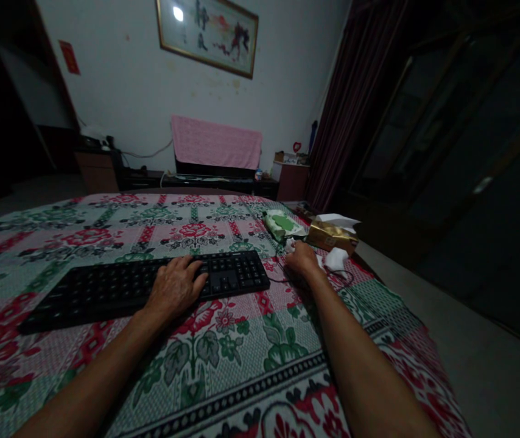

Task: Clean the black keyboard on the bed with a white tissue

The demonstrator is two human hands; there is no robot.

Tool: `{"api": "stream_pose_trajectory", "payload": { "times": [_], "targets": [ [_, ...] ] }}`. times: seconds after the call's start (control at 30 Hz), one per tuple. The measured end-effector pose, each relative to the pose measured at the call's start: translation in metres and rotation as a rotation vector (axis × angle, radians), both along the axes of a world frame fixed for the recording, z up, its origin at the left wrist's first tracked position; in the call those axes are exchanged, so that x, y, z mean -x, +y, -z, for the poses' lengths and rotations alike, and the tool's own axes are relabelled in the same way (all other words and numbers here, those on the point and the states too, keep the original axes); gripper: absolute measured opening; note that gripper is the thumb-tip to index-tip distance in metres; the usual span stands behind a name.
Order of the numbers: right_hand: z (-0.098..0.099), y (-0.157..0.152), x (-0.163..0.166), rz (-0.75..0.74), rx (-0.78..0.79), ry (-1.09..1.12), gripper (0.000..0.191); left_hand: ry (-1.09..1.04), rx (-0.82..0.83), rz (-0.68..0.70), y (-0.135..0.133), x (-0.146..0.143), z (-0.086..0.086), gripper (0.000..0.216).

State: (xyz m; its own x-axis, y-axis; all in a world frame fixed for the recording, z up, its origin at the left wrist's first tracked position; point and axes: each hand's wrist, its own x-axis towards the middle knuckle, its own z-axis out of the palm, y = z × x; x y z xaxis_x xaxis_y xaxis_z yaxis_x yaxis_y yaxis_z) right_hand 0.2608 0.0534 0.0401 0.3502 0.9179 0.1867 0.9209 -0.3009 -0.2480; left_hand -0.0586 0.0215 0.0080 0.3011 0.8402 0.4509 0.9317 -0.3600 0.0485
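A black keyboard (141, 283) lies slightly slanted on the flowered cloth. My left hand (175, 286) rests flat on its middle keys, thumb apart from the other fingers. Right of the keyboard, my right hand (303, 260) is closed, and a crumpled white tissue (290, 245) shows at its fingertips. Another crumpled tissue (337, 260) lies just right of that hand. Under and beside my right wrist runs a thin black cable (281, 280).
The floral tablecloth (251, 340) covers the table. Behind my right hand are a green-and-white wipes pack (282, 225) and a gold tissue box (330, 236) with a tissue sticking out. A pink cloth (217, 141) covers something by the far wall. The table's edge drops off at right.
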Motion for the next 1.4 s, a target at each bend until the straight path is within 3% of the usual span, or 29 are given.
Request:
{"api": "stream_pose_trajectory", "payload": {
  "times": [0.17, 0.27, 0.43, 0.57, 0.73, 0.9, 1.07, 1.23, 1.4],
  "targets": [
    [-0.009, 0.003, 0.007, -0.059, -0.313, 0.074, 0.032, 0.004, 0.029, -0.009, 0.0, -0.001, -0.001, 0.039],
    [-0.016, 0.005, 0.026, -0.146, -0.473, 0.348, 0.022, 0.005, 0.045, -0.024, -0.002, -0.002, -0.002, 0.039],
    [-0.011, 0.0, 0.074, -0.332, -0.399, 1.07, 0.023, -0.041, 0.085, -0.026, -0.002, -0.001, -0.007, 0.042],
    [0.001, -0.002, 0.096, -0.361, -0.37, 1.204, 0.022, -0.068, 0.108, -0.077, 0.003, 0.009, -0.012, 0.052],
    [0.008, 0.002, 0.096, -0.3, -0.418, 1.366, 0.026, -0.043, 0.186, -0.18, 0.009, 0.021, -0.016, 0.057],
    [0.012, 0.005, 0.091, -0.265, -0.463, 1.383, 0.027, -0.004, 0.312, -0.178, 0.011, 0.022, -0.019, 0.062],
    [0.019, 0.008, 0.084, -0.231, -0.53, 1.277, 0.03, 0.009, 0.282, -0.177, 0.01, 0.02, -0.017, 0.062],
    [0.024, 0.009, 0.077, -0.202, -0.457, 1.21, 0.035, 0.013, 0.254, -0.149, 0.006, 0.019, -0.018, 0.061],
    [0.025, 0.009, 0.07, -0.183, -0.382, 1.183, 0.028, 0.032, 0.26, -0.143, -0.001, 0.013, -0.024, 0.062]
  ]
}}
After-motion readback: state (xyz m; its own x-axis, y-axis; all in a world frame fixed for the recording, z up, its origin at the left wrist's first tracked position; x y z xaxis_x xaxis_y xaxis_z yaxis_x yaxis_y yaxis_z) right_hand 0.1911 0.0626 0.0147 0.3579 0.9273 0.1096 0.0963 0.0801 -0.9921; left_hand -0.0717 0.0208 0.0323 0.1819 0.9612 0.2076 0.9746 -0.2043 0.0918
